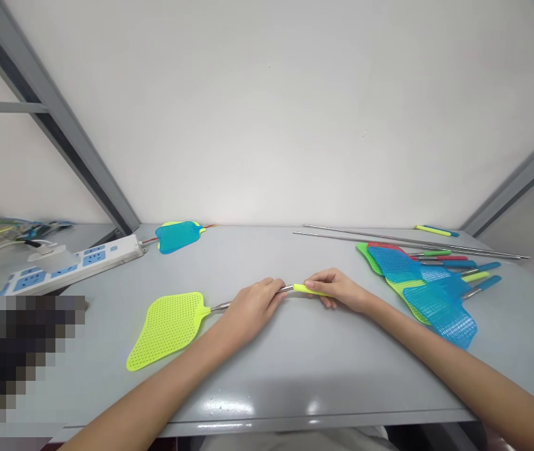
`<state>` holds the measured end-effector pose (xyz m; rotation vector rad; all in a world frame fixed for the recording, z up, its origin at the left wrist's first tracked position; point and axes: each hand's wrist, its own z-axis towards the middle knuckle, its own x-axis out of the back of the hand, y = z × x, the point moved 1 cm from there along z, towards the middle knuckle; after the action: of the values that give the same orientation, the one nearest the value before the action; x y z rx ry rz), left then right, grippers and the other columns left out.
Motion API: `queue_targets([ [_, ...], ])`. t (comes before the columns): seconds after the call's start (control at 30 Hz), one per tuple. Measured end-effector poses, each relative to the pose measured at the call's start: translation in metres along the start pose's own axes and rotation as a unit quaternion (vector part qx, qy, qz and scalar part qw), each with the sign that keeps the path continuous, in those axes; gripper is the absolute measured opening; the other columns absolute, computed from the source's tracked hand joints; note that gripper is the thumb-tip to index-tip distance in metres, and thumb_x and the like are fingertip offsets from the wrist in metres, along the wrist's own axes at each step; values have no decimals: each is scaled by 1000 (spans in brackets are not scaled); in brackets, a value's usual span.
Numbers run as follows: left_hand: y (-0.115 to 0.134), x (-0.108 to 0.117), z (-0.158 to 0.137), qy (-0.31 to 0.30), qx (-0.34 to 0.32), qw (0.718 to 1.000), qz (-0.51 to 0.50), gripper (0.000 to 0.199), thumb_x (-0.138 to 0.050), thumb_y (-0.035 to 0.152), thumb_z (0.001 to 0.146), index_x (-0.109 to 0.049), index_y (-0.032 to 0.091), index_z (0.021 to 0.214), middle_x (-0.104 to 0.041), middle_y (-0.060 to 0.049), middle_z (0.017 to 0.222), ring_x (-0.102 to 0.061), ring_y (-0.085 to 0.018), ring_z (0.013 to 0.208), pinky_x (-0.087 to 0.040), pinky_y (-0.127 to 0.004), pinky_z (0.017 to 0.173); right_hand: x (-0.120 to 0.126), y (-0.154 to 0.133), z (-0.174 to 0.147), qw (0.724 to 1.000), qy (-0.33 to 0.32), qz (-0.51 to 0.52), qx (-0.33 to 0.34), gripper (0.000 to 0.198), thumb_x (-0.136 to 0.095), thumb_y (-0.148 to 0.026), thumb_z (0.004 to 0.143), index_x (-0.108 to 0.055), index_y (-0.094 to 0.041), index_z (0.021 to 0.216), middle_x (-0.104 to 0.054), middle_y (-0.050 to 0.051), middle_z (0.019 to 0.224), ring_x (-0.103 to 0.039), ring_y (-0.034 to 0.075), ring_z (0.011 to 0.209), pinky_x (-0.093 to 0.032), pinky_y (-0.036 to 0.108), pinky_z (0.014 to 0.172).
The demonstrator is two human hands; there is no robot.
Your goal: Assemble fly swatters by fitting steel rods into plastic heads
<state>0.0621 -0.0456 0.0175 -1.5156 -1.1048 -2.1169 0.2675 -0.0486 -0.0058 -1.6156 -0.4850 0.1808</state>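
Observation:
A yellow-green fly swatter (pixel 168 326) lies across the grey table in front of me, its perforated paddle to the left. My left hand (pixel 258 304) is closed over the middle of its metal shaft, which shows on both sides of the fingers. My right hand (pixel 337 289) grips the yellow handle sleeve (pixel 305 289) at the right end between thumb and fingers. Part of that sleeve is hidden inside the right hand.
Several blue, green and red fly swatters (pixel 440 313) are piled at right. Long metal rods (pixel 389 241) and loose handle sleeves (pixel 433 230) lie behind them. At back left are a blue swatter head (pixel 179 237) and a power strip (pixel 83 263). A pixelated area covers the lower left.

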Motion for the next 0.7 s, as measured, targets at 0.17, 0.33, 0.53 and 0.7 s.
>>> queue_targets([
  [0.17,1,-2,0,-8,-7,1000,-11,33,-25,37,85,-53,22,96,-57,-4,85,-53,-16,79,-39,-27,70,1,2,0,1000,-1,-22,-6,33,-52,-43,72,-61,-11,72,-41,-4,40,-36,4,34,-25,17,33],
  [0.33,2,-4,0,-8,-11,1000,-10,32,-26,36,85,-53,22,96,-57,-3,85,-53,-16,78,-39,-27,69,1,3,0,1000,5,-25,-9,34,-52,-43,71,-61,-11,80,-43,-4,42,-38,4,34,-27,16,33],
  [0.53,4,-7,-1,-22,-15,1000,-14,33,-25,36,85,-53,21,92,-56,-3,83,-52,-15,76,-39,-26,68,1,4,0,1000,10,-16,-13,37,-52,-43,71,-61,-12,89,-47,-3,44,-40,5,35,-31,16,34],
  [0.7,6,-7,-1,-33,-17,999,-14,32,-25,36,85,-52,22,92,-56,-2,83,-52,-14,73,-38,-25,65,1,3,0,1000,14,8,-12,37,-51,-43,73,-60,-11,91,-48,-3,44,-40,4,35,-32,16,35],
])
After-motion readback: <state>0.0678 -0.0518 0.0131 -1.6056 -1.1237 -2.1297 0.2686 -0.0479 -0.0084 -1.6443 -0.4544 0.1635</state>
